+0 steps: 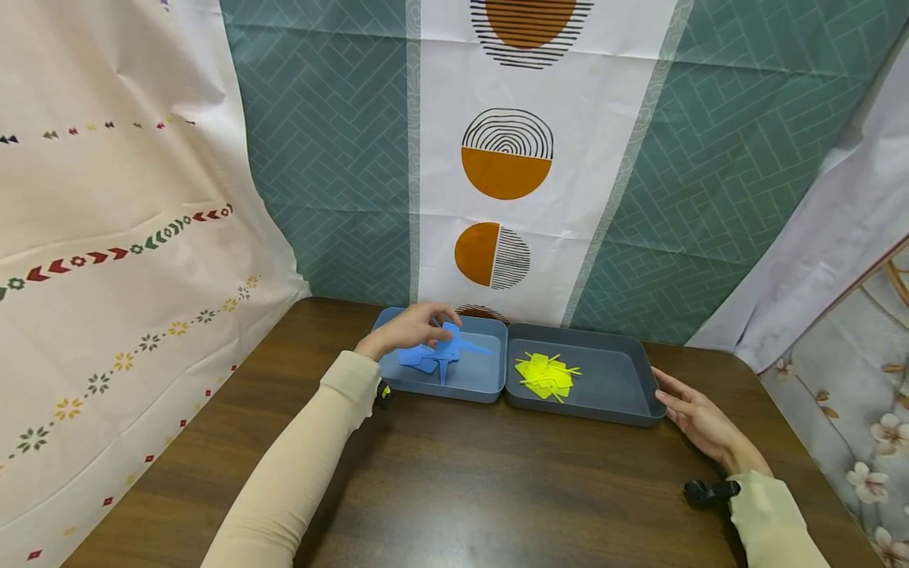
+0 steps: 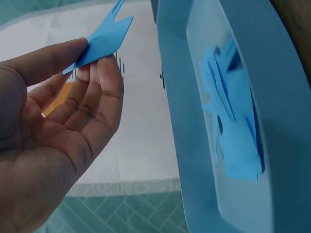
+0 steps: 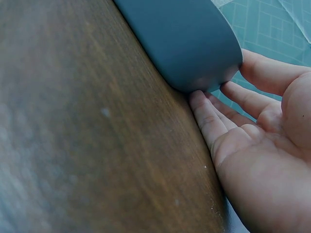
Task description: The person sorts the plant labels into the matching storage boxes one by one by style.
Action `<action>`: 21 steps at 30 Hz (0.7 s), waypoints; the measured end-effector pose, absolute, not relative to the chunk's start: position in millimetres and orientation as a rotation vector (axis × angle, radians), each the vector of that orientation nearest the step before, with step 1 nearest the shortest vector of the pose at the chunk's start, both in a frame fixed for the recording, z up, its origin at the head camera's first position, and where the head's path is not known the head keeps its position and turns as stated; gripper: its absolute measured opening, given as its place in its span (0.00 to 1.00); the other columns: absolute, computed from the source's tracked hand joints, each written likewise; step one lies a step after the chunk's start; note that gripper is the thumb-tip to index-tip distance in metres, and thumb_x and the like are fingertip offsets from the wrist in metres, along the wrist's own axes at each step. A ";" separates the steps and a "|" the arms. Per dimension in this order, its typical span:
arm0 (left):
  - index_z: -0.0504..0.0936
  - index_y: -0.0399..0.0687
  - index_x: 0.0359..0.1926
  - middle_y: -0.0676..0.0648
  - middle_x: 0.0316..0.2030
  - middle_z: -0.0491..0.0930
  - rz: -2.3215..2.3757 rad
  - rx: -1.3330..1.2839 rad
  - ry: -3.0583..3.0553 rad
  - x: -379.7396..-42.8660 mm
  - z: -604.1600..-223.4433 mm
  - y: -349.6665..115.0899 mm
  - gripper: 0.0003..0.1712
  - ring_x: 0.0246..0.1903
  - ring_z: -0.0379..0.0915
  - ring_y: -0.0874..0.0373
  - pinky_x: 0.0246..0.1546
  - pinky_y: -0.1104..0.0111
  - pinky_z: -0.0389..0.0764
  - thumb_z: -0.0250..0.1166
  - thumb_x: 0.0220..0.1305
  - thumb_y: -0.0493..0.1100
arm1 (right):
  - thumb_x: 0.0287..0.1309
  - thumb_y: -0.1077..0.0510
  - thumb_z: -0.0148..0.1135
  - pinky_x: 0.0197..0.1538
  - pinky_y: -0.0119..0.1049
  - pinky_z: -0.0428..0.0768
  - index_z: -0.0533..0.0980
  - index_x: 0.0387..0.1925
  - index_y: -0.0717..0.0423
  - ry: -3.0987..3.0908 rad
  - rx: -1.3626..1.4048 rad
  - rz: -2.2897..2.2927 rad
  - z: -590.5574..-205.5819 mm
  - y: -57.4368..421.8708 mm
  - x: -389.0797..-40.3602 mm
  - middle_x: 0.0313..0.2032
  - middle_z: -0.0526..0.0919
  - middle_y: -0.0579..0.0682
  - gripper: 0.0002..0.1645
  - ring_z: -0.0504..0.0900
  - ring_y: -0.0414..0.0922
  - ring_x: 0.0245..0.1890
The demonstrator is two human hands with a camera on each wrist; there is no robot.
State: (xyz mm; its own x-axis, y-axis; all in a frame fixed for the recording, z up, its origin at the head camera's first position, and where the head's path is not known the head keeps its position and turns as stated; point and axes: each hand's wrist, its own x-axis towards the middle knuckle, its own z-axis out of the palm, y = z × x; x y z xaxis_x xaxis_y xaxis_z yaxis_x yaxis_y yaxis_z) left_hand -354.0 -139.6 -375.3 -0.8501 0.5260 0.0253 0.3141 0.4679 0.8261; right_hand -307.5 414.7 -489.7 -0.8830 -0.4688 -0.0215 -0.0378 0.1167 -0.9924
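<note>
My left hand (image 1: 408, 327) pinches a flat blue plastic plant label (image 2: 104, 41) between thumb and fingertips, above the light blue tray (image 1: 479, 379). The label has a broad slanted head and a narrow stem. Below it, a loose pile of blue labels (image 2: 238, 141) lies in that tray. At the right end of the dark grey tray (image 1: 611, 383), my right hand (image 1: 703, 418) touches the outer wall with its fingertips, fingers fairly straight. Bright yellow labels (image 1: 545, 375) lie heaped in the left half of the grey tray.
Both trays stand side by side near the back of a brown wooden table (image 1: 497, 489). Behind them hangs a green and white patterned cloth (image 1: 334, 158). A cream printed cloth (image 1: 128, 237) hangs at the left, a floral one (image 1: 852, 410) at the right.
</note>
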 end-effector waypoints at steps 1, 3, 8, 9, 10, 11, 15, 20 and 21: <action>0.81 0.43 0.57 0.40 0.45 0.79 1.304 0.720 2.495 -354.8 -373.8 -141.5 0.13 0.34 0.79 0.49 0.45 0.52 0.85 0.63 0.75 0.36 | 0.85 0.58 0.40 0.59 0.19 0.66 0.35 0.84 0.56 2.072 -0.500 -1.827 -490.0 414.7 -307.5 0.83 0.30 0.56 0.39 0.61 0.17 0.65; 0.82 0.42 0.57 0.40 0.44 0.78 1.255 0.714 2.521 -357.5 -370.5 -144.5 0.13 0.32 0.78 0.49 0.40 0.58 0.85 0.63 0.75 0.36 | 0.84 0.59 0.40 0.60 0.19 0.67 0.36 0.84 0.56 2.070 -0.509 -1.837 -490.5 414.6 -307.5 0.83 0.31 0.57 0.39 0.62 0.18 0.65; 0.83 0.40 0.57 0.40 0.44 0.79 1.113 0.690 2.579 -367.5 -362.2 -147.5 0.13 0.33 0.79 0.49 0.38 0.63 0.87 0.61 0.76 0.35 | 0.84 0.58 0.41 0.59 0.20 0.66 0.36 0.84 0.55 2.075 -0.500 -1.828 -490.2 414.7 -307.6 0.83 0.29 0.57 0.39 0.62 0.17 0.64; 0.83 0.40 0.57 0.40 0.46 0.79 1.086 0.677 2.584 -369.7 -360.7 -148.0 0.13 0.35 0.80 0.50 0.40 0.63 0.87 0.61 0.76 0.35 | 0.84 0.58 0.41 0.59 0.20 0.66 0.36 0.84 0.54 2.080 -0.492 -1.820 -490.1 414.7 -307.8 0.83 0.29 0.57 0.39 0.62 0.16 0.64; 0.84 0.40 0.57 0.40 0.48 0.80 1.055 0.665 2.589 -371.4 -359.0 -148.3 0.13 0.37 0.80 0.51 0.41 0.62 0.87 0.60 0.76 0.34 | 0.84 0.58 0.41 0.59 0.20 0.66 0.36 0.84 0.53 2.081 -0.484 -1.815 -489.7 414.8 -307.8 0.83 0.28 0.57 0.39 0.62 0.16 0.63; 0.84 0.40 0.57 0.40 0.50 0.81 1.028 0.657 2.590 -373.8 -357.9 -148.8 0.13 0.38 0.80 0.52 0.42 0.62 0.87 0.60 0.76 0.34 | 0.84 0.57 0.41 0.59 0.20 0.66 0.36 0.84 0.53 2.084 -0.475 -1.814 -489.5 414.9 -307.9 0.83 0.29 0.57 0.39 0.62 0.16 0.63; 0.85 0.39 0.56 0.41 0.58 0.82 0.910 0.634 2.602 -381.8 -355.2 -150.0 0.14 0.41 0.79 0.53 0.43 0.63 0.87 0.59 0.77 0.33 | 0.84 0.57 0.41 0.59 0.20 0.66 0.36 0.84 0.54 2.091 -0.472 -1.811 -489.1 415.4 -308.2 0.82 0.29 0.58 0.39 0.62 0.17 0.64; 0.87 0.40 0.55 0.41 0.55 0.84 0.777 0.620 2.653 -386.9 -354.6 -149.7 0.14 0.41 0.77 0.54 0.41 0.64 0.87 0.58 0.76 0.33 | 0.84 0.58 0.42 0.59 0.20 0.67 0.36 0.84 0.55 2.083 -0.484 -1.827 -489.5 414.7 -307.4 0.83 0.30 0.58 0.39 0.63 0.17 0.63; 0.87 0.40 0.55 0.41 0.55 0.83 0.763 0.616 2.659 -387.2 -354.7 -149.6 0.14 0.41 0.76 0.54 0.41 0.64 0.87 0.58 0.76 0.33 | 0.84 0.58 0.42 0.59 0.20 0.67 0.36 0.84 0.55 2.081 -0.487 -1.830 -489.6 414.4 -307.2 0.83 0.31 0.58 0.39 0.63 0.17 0.63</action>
